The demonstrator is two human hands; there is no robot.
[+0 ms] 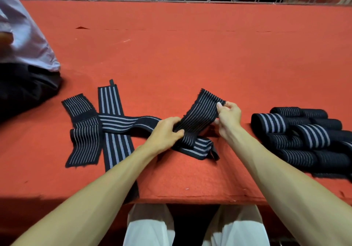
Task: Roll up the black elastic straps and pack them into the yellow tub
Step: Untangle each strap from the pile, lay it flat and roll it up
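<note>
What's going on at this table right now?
A person holds one black striped strap over the red table. The left hand grips its near part, and the right hand pinches its far end. More unrolled straps lie flat to the left, and a pile of rolled straps sits to the right. No yellow tub is in view.

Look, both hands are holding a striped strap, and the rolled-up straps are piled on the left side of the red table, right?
Not the left. The head view shows the rolled-up straps piled on the right side of the red table. The left hand and right hand do both hold a striped strap.
</note>
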